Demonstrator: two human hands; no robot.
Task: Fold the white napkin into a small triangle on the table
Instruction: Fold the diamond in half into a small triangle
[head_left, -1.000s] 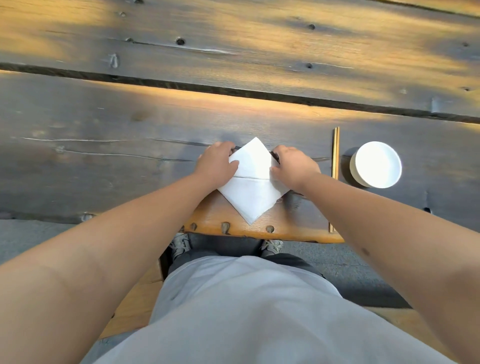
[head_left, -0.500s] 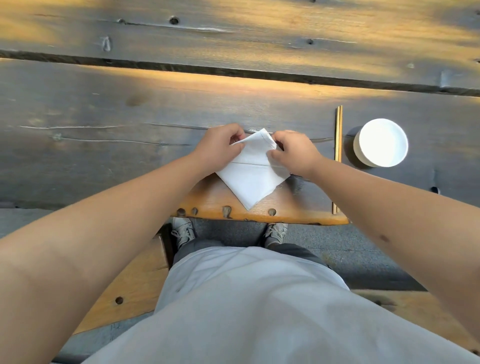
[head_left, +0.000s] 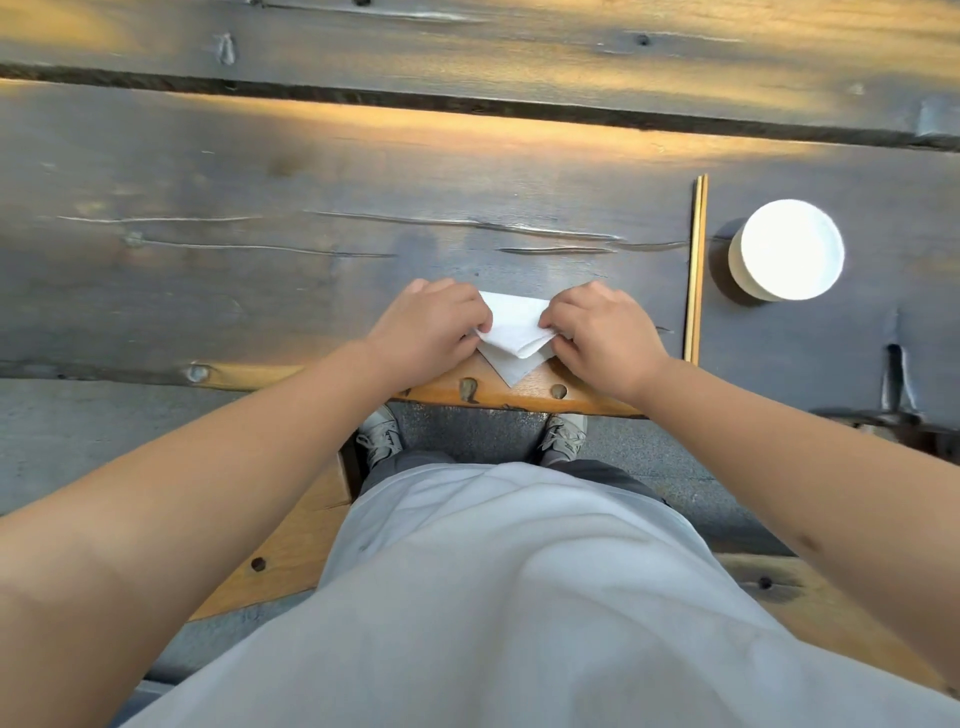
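Observation:
The white napkin (head_left: 511, 332) lies at the near edge of the dark wooden table (head_left: 311, 208), folded over into a triangle whose tip points toward me. The upper layer lies a little short of the lower tip. My left hand (head_left: 428, 325) pinches its left corner. My right hand (head_left: 597, 332) pinches its right corner. Both hands cover the outer corners of the napkin.
A pair of wooden chopsticks (head_left: 696, 267) lies lengthwise to the right of my right hand. A white round bowl (head_left: 787, 249) stands beyond them. A gap (head_left: 467, 106) between planks crosses the table farther away. My lap and shoes show below the table edge.
The far corner of the napkin was lifted and brought down toward me, turning the diamond into a triangle. Both hands shifted nearer to the table edge.

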